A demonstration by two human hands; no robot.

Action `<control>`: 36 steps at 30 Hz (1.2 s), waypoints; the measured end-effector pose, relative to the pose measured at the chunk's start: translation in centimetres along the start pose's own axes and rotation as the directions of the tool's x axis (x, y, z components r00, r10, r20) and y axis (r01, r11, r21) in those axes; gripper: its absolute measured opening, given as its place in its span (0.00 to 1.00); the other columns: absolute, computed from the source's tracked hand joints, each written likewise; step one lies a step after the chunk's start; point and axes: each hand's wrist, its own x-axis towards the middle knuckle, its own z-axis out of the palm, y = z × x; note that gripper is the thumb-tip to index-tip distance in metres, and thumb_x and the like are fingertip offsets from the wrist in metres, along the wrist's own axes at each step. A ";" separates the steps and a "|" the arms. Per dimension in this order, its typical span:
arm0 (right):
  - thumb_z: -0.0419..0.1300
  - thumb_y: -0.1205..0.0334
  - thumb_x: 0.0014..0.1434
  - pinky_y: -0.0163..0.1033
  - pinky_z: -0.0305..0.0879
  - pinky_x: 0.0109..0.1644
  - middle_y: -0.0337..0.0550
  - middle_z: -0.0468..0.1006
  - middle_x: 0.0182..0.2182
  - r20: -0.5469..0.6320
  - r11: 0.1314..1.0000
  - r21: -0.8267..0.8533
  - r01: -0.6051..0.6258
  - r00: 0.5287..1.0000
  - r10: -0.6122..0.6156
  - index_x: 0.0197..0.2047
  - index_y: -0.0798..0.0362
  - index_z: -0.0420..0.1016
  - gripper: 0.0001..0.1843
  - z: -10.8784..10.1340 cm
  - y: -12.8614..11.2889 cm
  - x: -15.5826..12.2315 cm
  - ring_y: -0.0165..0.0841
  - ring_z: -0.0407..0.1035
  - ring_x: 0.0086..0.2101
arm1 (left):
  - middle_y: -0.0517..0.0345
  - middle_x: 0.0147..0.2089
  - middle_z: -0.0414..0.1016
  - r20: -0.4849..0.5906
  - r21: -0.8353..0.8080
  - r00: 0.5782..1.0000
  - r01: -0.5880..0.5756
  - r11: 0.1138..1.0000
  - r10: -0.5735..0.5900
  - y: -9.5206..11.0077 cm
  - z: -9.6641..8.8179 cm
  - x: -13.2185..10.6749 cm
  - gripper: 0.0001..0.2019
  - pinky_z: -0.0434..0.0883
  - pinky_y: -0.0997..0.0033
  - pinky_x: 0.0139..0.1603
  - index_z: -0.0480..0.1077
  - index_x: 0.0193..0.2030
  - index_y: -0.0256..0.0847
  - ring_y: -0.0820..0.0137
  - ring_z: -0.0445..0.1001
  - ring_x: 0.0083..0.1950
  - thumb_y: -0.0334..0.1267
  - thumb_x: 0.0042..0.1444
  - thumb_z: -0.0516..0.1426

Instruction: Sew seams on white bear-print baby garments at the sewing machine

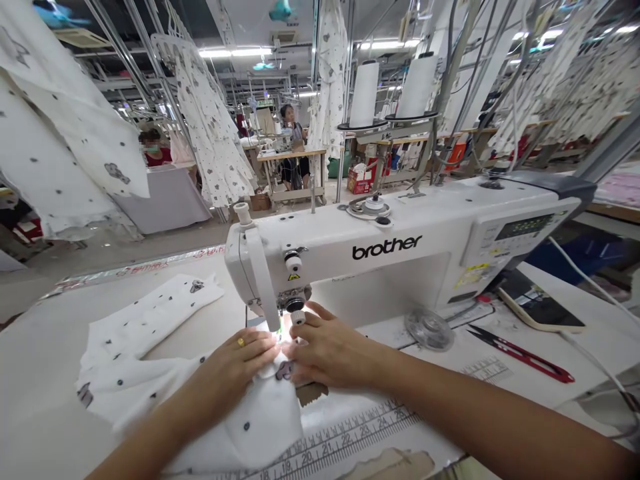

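White printed fabric (260, 427) lies across the sewing machine bed and spreads left over the table. Both of my hands rest on it close to the needle area of the white sewing machine (320, 247). My left hand (245, 360), with a ring on one finger, lies flat with its fingers pointing at the lit presser foot. From the right, my right hand (330, 347) reaches in, fingers spread on the cloth beside the needle. The machine's lamp lights the cloth between the fingertips; the needle tip is hard to make out.
Red thread snips (523, 353), a phone (540, 300) and a clear round dish (429, 329) lie to the right. A printed ruler (345, 440) runs along the table front. Thread cones (365, 93) stand behind the machine. Printed garments (205, 113) hang beyond, and people sit farther back.
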 end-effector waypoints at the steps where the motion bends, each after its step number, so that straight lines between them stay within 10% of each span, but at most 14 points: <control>1: 0.56 0.46 0.67 0.51 0.41 0.68 0.44 0.72 0.45 0.007 1.000 -0.010 -0.026 1.000 0.026 0.48 0.50 0.74 0.18 0.1 0.1 0.0 0.37 0.62 0.47 | 0.53 0.58 0.74 0.003 0.016 1.000 0.009 1.000 -0.010 -0.3 0.1 0.1 0.26 0.68 0.57 0.63 0.67 0.60 0.40 0.64 0.69 0.61 0.18 0.59 0.45; 17: 0.53 0.46 0.69 0.48 0.36 0.68 0.41 0.72 0.45 0.031 0.996 0.090 -0.022 0.999 0.019 0.49 0.49 0.75 0.17 -0.2 0.2 0.0 0.35 0.61 0.47 | 0.53 0.59 0.74 0.000 -0.069 1.000 -0.031 0.997 0.032 0.2 -1.5 0.1 0.24 0.70 0.61 0.63 0.65 0.63 0.43 0.66 0.71 0.62 0.22 0.63 0.47; 36: 0.56 0.51 0.69 0.49 0.42 0.67 0.42 0.74 0.45 0.027 0.990 0.121 -0.071 0.997 0.069 0.43 0.51 0.74 0.12 -0.4 0.9 0.2 0.36 0.61 0.49 | 0.54 0.61 0.72 0.006 -0.085 0.976 0.217 0.972 -0.217 -1.7 0.3 0.2 0.24 0.71 0.62 0.61 0.69 0.60 0.46 0.66 0.71 0.61 0.24 0.63 0.46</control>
